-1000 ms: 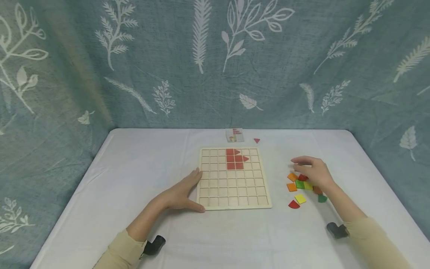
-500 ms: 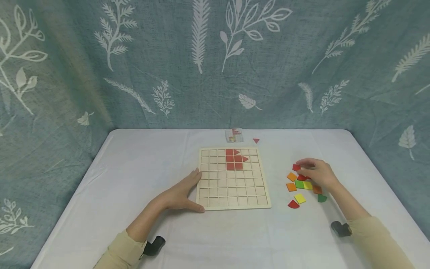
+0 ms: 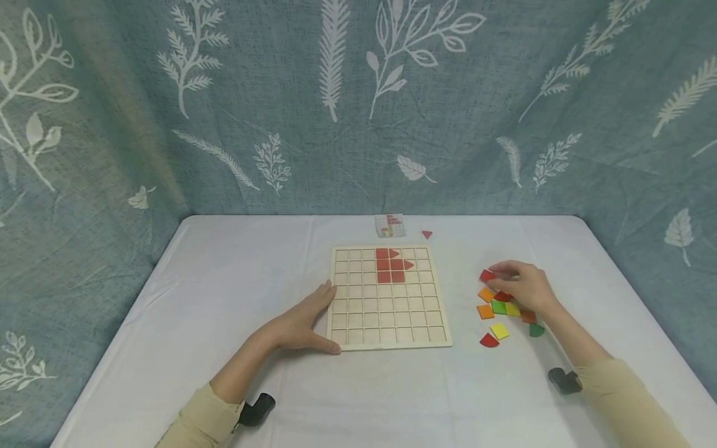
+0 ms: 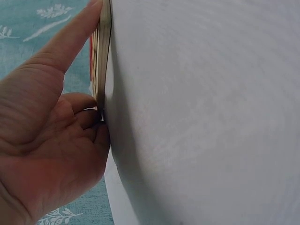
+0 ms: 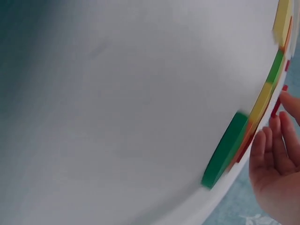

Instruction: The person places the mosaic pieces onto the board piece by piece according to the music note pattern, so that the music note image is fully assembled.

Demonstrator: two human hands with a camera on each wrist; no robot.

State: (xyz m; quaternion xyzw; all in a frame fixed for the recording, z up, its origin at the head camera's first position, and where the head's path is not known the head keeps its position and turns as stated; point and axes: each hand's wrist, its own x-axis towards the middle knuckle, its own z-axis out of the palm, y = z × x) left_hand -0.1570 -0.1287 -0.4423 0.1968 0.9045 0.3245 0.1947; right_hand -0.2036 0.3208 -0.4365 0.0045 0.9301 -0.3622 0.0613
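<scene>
My right hand (image 3: 523, 285) pinches a red square tile (image 3: 487, 275) between thumb and fingers, just beyond a loose group of coloured pieces. In the right wrist view a red edge (image 5: 276, 106) shows at the fingertips. My left hand (image 3: 305, 320) rests against the wooden grid board (image 3: 386, 346), thumb at the near left corner and fingers along the left side. The left wrist view shows these fingers touching the board's edge (image 4: 106, 61). Red squares (image 3: 390, 276) and red triangles (image 3: 409, 265) fill several cells in the board's upper middle.
Beneath and near my right hand lie orange squares (image 3: 485, 312), a green piece (image 3: 498, 307), yellow squares (image 3: 500, 331), a red quarter-circle (image 3: 489, 340) and a dark green piece (image 3: 536, 330). A pattern card (image 3: 389, 226) and a red triangle (image 3: 427, 234) lie behind the board.
My right hand has taken hold of a red square tile and shifted it slightly left, away from the table's right side. The left hand and the board have stayed in place.
</scene>
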